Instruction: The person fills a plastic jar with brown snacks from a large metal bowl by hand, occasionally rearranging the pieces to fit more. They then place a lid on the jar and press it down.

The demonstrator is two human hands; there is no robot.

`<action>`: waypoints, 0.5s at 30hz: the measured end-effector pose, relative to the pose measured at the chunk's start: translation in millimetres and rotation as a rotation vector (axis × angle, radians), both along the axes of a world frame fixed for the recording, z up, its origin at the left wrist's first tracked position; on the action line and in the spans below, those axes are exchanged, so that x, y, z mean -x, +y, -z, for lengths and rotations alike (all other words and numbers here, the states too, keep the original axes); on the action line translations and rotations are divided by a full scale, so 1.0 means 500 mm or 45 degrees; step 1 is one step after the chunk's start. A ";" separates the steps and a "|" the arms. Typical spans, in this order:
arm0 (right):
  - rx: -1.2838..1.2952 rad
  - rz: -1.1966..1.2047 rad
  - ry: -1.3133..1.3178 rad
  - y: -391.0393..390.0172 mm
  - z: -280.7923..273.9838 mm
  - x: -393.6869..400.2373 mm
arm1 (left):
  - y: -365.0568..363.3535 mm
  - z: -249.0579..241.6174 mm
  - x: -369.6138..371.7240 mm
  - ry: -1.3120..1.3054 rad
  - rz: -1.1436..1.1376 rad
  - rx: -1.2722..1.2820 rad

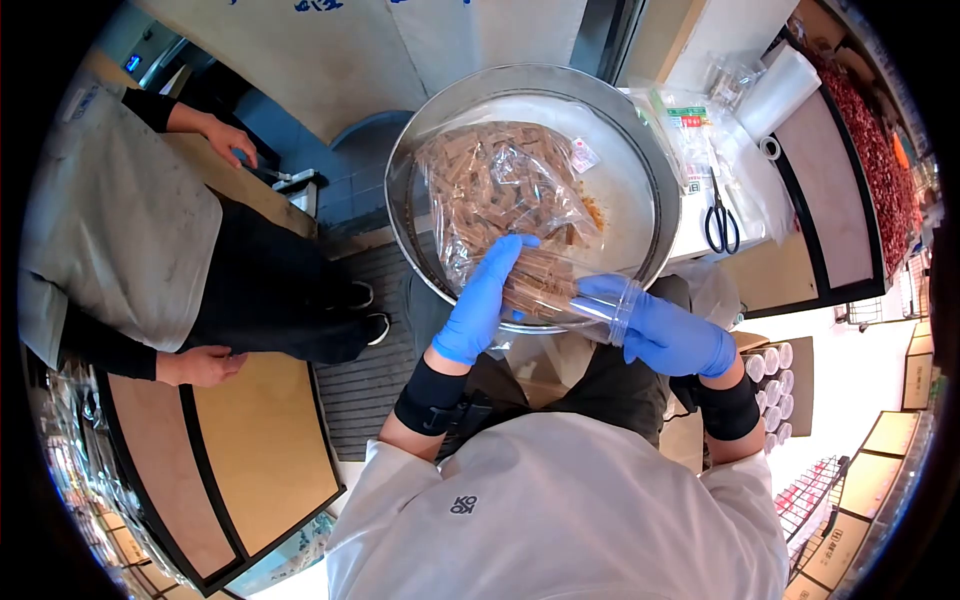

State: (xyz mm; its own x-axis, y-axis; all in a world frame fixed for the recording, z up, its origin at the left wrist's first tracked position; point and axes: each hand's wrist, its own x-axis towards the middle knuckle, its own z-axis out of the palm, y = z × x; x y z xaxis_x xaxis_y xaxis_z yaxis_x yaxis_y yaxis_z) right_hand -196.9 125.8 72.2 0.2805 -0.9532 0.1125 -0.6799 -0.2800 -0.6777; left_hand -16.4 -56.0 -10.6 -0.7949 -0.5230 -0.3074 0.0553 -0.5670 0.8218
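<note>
A clear plastic jar [565, 262] lies on its side over the near rim of a large round metal pan, its mouth facing right. Brown strips [535, 283], bark-like in look, fill the part away from the mouth. My left hand [487, 300], in a blue glove, is closed around the filled end. My right hand [672, 328], also gloved, is at the mouth; its fingers show through the plastic near the strips' ends, and it appears to grip the rim. Behind the jar, a transparent bag [500, 180] of similar strips rests in the pan [655, 215].
Black-handled scissors [721, 222] and a plastic roll [780, 92] lie on the white surface at right. Several clear containers [772, 390] stand lower right. At left stands another person [120, 230], both hands bare. Red dried goods [868, 140] fill a bin far right.
</note>
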 end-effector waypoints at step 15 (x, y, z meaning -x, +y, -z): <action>-0.898 0.120 -1.766 -0.008 0.016 0.004 | 0.005 0.011 0.009 0.109 0.055 -0.026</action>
